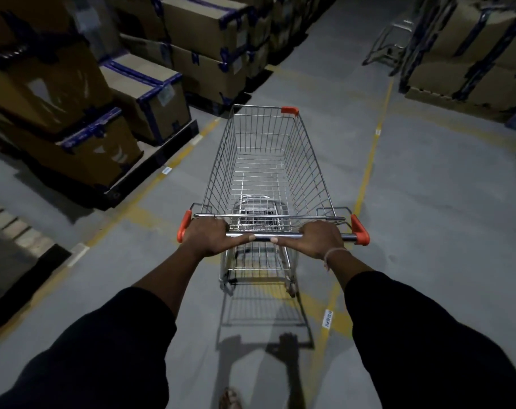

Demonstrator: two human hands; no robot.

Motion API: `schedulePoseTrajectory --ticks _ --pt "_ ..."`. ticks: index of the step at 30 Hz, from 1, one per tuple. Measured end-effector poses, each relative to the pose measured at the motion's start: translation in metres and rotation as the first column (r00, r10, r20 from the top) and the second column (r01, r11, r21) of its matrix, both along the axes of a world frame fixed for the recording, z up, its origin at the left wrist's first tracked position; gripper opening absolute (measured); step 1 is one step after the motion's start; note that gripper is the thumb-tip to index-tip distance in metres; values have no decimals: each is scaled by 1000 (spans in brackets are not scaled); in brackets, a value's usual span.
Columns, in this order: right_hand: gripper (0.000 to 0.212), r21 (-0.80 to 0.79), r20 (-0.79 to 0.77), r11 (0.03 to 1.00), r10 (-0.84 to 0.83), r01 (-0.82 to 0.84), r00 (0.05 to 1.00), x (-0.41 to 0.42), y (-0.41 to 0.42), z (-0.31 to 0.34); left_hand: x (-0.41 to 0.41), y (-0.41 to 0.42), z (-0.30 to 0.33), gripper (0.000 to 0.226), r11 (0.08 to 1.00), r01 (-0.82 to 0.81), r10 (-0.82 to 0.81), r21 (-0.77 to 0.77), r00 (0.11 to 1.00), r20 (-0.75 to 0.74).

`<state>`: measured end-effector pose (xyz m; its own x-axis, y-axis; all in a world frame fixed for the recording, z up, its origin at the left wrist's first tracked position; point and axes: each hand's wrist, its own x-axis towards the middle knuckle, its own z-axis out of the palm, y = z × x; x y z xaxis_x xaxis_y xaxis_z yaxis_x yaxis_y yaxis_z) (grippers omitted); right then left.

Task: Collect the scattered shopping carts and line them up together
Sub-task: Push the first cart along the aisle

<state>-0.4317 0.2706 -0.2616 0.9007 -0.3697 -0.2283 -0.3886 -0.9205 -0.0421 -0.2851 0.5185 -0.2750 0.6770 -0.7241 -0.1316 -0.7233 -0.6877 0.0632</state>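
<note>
Gripping the handle (262,237) of the cart (268,169), the left hand (206,237) and right hand (321,240) are closed around the bar, fingertips hidden behind it. The cart is positioned mid-aisle on the floor (428,202), between yellow lines. Boxes (150,87) at left are blurred; a metal frame (394,42) at upper right is hard to identify. A foot (230,399) is cut off below.

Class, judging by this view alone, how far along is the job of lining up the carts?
Done: no lined-up row shows. In hand: the left hand and right hand grip the handle of one empty cart, in an aisle between stacked boxes. Left: parking it with others, none clearly visible.
</note>
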Motion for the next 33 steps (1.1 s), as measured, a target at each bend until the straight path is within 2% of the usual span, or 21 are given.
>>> schedulePoseTrajectory --ticks 11,16,22,33 --pt "110 12 19 968 252 -252 968 145 -44 -11 79 -13 3 100 964 -264 265 35 964 -30" --pt "98 13 27 927 375 -375 927 214 -62 -11 113 -22 4 100 924 -379 380 46 924 -28" --pt "95 27 29 860 509 -510 860 293 -83 -18 145 -40 6 100 856 -512 515 62 857 -28" --pt "86 -25 38 726 688 -688 725 405 -101 -7 202 -65 8 104 749 -659 662 72 748 -42"
